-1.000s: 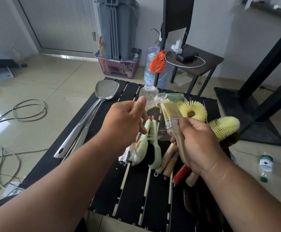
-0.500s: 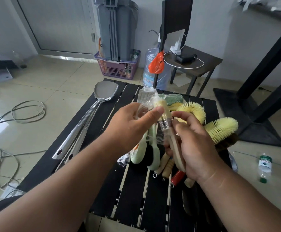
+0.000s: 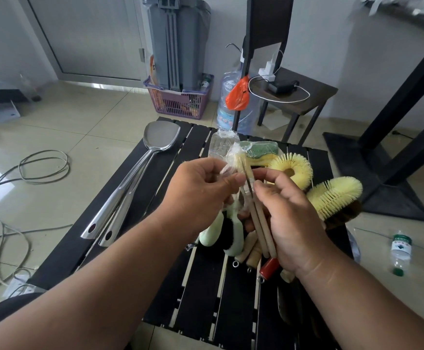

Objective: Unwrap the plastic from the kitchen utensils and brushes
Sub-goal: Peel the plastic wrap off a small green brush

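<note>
Both hands have drawn closer together since a moment ago, and the wooden-handled brushes (image 3: 261,224) now stand edge-on above the black slatted table (image 3: 200,286). His right hand (image 3: 291,218) grips their handles. His left hand (image 3: 200,190) pinches the clear plastic wrap (image 3: 231,160) at the bristle end. Two steel spatulas (image 3: 135,178) lie left; yellow round brushes (image 3: 332,193) lie right.

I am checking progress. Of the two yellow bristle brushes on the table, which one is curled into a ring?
The yellow brush nearer the green sponge is the ring, with a hole in its middle. The other yellow brush, at the table's right edge, only arches.
</note>
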